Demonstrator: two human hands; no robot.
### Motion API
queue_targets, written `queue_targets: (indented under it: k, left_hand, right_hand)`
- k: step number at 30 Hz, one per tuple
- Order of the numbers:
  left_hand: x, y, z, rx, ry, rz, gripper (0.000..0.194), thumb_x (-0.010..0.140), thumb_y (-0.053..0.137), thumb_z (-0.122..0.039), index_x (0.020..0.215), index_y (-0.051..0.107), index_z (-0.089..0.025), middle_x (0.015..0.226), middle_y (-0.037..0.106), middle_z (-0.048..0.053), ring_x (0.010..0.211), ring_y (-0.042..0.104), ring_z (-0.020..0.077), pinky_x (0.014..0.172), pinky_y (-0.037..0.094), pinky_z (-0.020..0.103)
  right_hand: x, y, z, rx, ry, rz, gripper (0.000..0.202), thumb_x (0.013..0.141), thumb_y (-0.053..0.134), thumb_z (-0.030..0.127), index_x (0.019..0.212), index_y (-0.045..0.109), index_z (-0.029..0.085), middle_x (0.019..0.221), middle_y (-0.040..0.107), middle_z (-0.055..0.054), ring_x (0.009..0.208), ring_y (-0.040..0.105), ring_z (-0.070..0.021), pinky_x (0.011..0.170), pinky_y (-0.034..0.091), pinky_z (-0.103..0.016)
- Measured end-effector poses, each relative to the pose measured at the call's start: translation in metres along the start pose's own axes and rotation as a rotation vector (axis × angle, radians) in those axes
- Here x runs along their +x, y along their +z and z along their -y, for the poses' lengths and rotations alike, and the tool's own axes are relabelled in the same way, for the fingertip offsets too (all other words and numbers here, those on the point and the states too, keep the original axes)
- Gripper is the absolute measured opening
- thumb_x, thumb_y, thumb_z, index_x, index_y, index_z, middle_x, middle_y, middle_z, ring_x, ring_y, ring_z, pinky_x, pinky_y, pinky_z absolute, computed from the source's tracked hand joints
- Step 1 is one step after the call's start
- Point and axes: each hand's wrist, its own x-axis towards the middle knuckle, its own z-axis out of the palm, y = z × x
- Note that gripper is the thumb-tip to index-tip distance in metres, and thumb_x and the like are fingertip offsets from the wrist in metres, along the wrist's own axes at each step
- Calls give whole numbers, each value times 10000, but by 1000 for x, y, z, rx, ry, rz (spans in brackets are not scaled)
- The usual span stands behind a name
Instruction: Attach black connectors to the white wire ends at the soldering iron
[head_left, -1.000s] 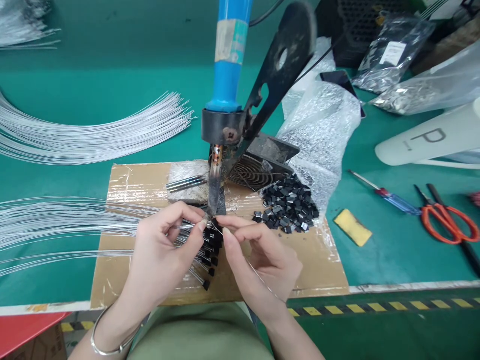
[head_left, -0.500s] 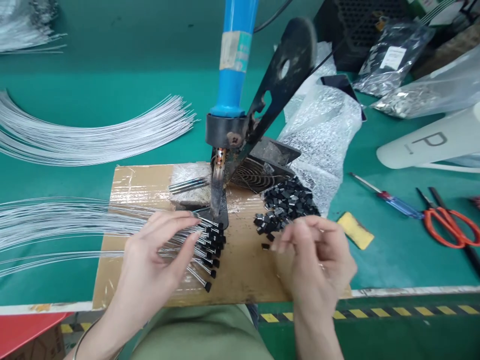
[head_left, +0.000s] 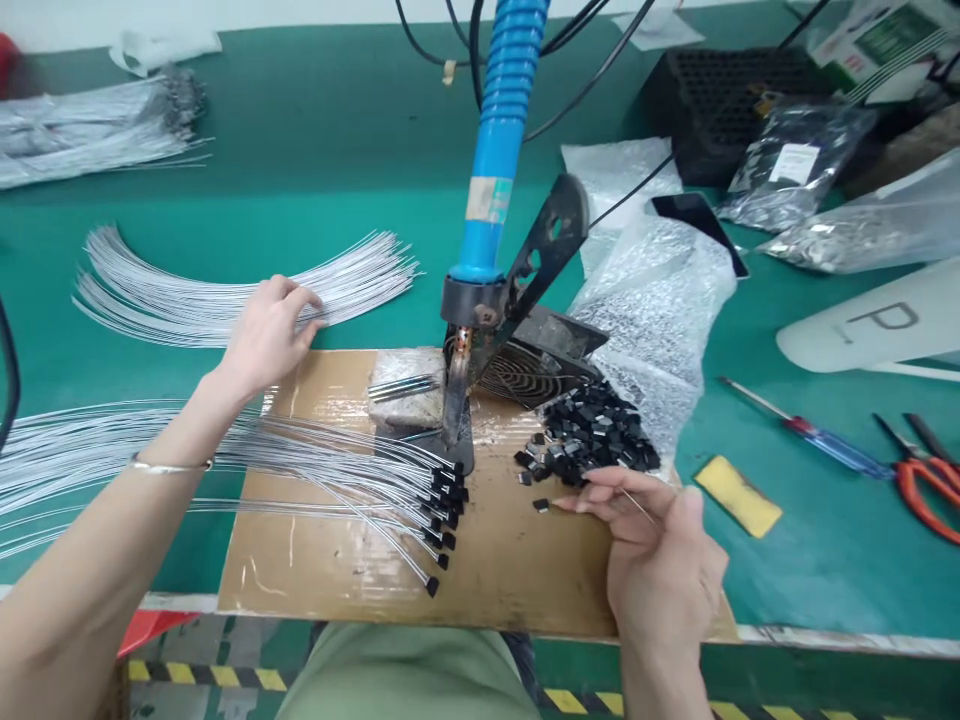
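My left hand (head_left: 274,325) reaches to the far bundle of thin white wires (head_left: 180,300), its fingers pinched together at the near edge of the bundle. My right hand (head_left: 660,560) is at the near side of a pile of small black connectors (head_left: 596,430). A thin silvery strand, seemingly solder wire (head_left: 639,506), runs between its fingers, and a fingertip is close to a loose connector (head_left: 541,506). Between the hands, wires with black connectors on their ends (head_left: 442,510) lie fanned over the cardboard (head_left: 517,580). A blue-handled soldering iron (head_left: 491,210) points tip-down in a black stand (head_left: 551,235).
Metal rods lie on a whitish block (head_left: 405,405) beside the iron's tip. To the right are bubble wrap (head_left: 652,310), a yellow sponge (head_left: 739,495), a screwdriver (head_left: 810,430), orange-handled scissors (head_left: 922,490) and a white cup (head_left: 877,320). A black crate (head_left: 720,110) stands behind.
My left hand has left the wires with connectors and moved up to the far bundle. My right hand has shifted slightly right and down, opening up its grip somewhat. The view has tilted upward.
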Motion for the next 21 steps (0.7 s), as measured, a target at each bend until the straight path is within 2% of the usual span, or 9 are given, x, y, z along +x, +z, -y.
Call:
queue_targets:
  k: [2,4,8,11,14,16,18,19,21]
  left_hand:
    - [9,8,11,4,24,13,112,924,653,-250,940,730,-170,1093,688,127,1159,623,362,1074,475,507]
    - [9,10,16,-5,35,14,101,948,638,-244,876,683,-189,1049,694,117,1112,624,335,1060,478,498]
    - [-1,-2,13,-50,20,-17,105,1023,596,-247,979,645,-167,1098,712,88,1085,621,244,1052,484,416]
    - [-12,-18,6,-120,-28,-64,135,1062,572,-247,1081,626,-125,1057,730,49,1030,655,175,1009,501,337]
    - [-20,-36,-5,-230,-85,-116,206,1094,535,-277,1167,602,-96,889,716,-15,836,678,106,847,534,245]
    - [-24,-50,-14,-297,-115,-166,247,1096,534,-289,1224,592,-85,841,695,-37,691,614,67,692,506,191]
    - [-32,-68,-26,-351,-129,-219,278,1074,584,-290,1259,608,-84,820,699,-45,616,551,50,610,461,171]
    - [-37,-78,-31,-372,-131,-250,285,1054,628,-301,1243,641,-88,813,710,-42,630,566,53,623,464,177]
    - [-56,-101,-41,-392,-140,-319,222,977,747,-312,998,746,-91,804,723,-10,730,652,99,703,506,222]
  right_hand:
    - [1,-2,-2,19,-21,-51,573,986,630,650,804,788,131,688,705,-50,556,689,-180,567,643,-341]
    - [2,-3,-4,38,-20,-79,544,959,682,631,773,786,130,675,709,-52,534,681,-177,545,631,-335]
    - [3,-3,-5,40,-15,-61,515,951,710,609,768,793,135,687,728,-54,540,684,-170,550,629,-322]
    - [2,-2,-5,38,-22,-40,510,959,705,606,783,798,136,683,732,-54,550,686,-167,554,629,-311]
    - [1,-3,-4,42,-20,-41,501,962,711,596,779,794,137,688,739,-57,551,684,-166,548,623,-307]
    - [0,-4,-4,37,-16,-41,500,957,716,599,781,797,138,686,739,-55,554,685,-166,555,623,-306]
    - [0,-4,-5,31,-12,-44,513,950,714,617,783,798,139,678,736,-52,556,687,-169,562,621,-307]
    - [0,-5,-5,32,-11,-45,521,947,709,629,789,798,140,673,734,-49,555,687,-171,563,618,-310]
    - [0,-5,-5,40,-7,-46,537,955,681,650,813,797,145,655,725,-40,552,687,-179,566,612,-320]
